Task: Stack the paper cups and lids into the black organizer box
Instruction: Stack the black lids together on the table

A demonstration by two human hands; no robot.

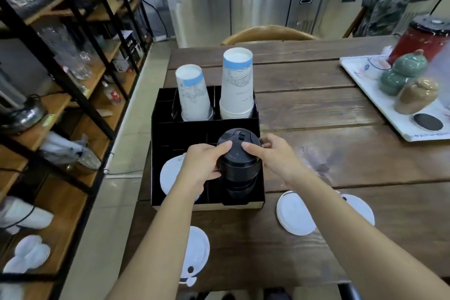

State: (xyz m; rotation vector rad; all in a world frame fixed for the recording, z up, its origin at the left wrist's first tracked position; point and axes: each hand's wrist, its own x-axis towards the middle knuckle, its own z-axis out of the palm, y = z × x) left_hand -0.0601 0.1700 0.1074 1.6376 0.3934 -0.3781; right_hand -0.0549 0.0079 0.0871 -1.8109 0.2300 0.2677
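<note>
Head view shows your left hand (199, 165) and right hand (272, 156), fingers pinching a stack of black lids (238, 161) in the black organizer box (155, 153), front right compartment. Next, I judge, press it down, then gather the white lids (295, 213) from the wooden surface (316, 105) in this café kitchen.

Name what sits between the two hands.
In the head view, the stack of black lids sits between the left hand and right hand, gripped from both sides over the organizer.
</note>
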